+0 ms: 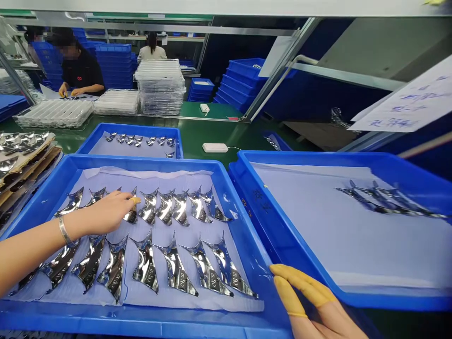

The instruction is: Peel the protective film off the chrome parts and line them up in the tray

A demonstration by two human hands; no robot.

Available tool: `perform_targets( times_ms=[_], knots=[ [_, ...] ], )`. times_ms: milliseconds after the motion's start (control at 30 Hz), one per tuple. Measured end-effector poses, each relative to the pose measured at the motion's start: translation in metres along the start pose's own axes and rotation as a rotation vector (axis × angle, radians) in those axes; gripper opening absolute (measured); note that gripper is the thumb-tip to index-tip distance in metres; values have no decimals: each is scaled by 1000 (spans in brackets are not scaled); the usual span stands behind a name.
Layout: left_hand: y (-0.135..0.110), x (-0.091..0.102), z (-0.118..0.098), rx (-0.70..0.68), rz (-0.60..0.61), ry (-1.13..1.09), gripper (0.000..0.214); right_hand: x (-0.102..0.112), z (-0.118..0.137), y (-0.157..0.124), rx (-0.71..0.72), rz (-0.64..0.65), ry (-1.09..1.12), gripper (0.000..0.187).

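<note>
Lying at left grip (pixel 109 212): shiny piece (pixel 132 215); right grip (pixel 326 320) touching blue tray (pixel 247 254); both holds unclear.

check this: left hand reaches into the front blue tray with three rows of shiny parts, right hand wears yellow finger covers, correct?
Not three: the head view shows two rows of shiny parts in the front blue tray. The left hand reaches into it and the right hand wears yellow finger covers.

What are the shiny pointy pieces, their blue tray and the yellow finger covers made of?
Shiny pieces: perhaps metal or chromed plastic, mirrorlike; they reflect light sharply.
Blue tray: probably smooth, slightly glossy plastic, judging by its even colour and rounded corners.
Yellow finger covers: likely thin, matt rubber, fitting snugly.
</note>
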State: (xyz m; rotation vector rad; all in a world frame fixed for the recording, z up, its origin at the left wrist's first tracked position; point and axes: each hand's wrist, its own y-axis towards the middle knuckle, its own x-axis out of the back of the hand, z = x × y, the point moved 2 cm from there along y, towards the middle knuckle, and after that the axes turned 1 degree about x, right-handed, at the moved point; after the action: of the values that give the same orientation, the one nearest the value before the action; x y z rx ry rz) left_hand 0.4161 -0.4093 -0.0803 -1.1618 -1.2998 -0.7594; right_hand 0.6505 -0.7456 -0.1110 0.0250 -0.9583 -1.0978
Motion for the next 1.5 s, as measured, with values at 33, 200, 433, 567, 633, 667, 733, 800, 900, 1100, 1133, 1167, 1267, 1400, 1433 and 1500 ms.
perform_targets(
  times_ms=[33,200,433,567,633,667,733,800,900,1100,1133,1167,1267,1400,1433,1500],
  knots=[
    [0,0,1,2,9,9,30,0,1,1,6,8,8,23],
    [6,13,-5,11,-15,11,53,-2,0,-1,52,-10,51,21],
    [50,17,-56,-132,-21,4,52,-2,0,-4,82,-10,70,16],
    [64,14,-74,-151,35,54,23,-1,2,-5,88,-12,111,15],
    [65,16,-77,-129,58,75,16,-1,2,-6,92,-10,130,14],
    [65,18,-77,-117,68,82,18,0,1,-6,92,-10,136,14],
    [65,20,-79,-100,88,85,25,0,1,-5,96,-5,146,14],
    [65,21,-80,-90,102,80,30,1,0,-5,95,4,158,15],
    [67,19,-80,-81,106,65,34,1,1,-7,95,19,175,16],
    [69,13,-75,-81,110,40,49,6,4,3,208,52,127,13],
    [69,12,-74,-87,106,36,52,8,7,9,261,58,98,13],
    [69,11,-72,-93,98,32,53,10,12,17,321,56,68,14],
    [70,8,-69,-115,55,21,49,11,36,53,476,47,-36,13],
    [68,8,-68,-139,-17,9,49,-27,76,115,538,412,-536,25],
    [65,10,-67,-142,-39,8,50,-42,83,128,564,484,-592,25],
    [54,13,-62,-140,-91,6,50,-74,91,149,611,583,-665,21]
  ],
)
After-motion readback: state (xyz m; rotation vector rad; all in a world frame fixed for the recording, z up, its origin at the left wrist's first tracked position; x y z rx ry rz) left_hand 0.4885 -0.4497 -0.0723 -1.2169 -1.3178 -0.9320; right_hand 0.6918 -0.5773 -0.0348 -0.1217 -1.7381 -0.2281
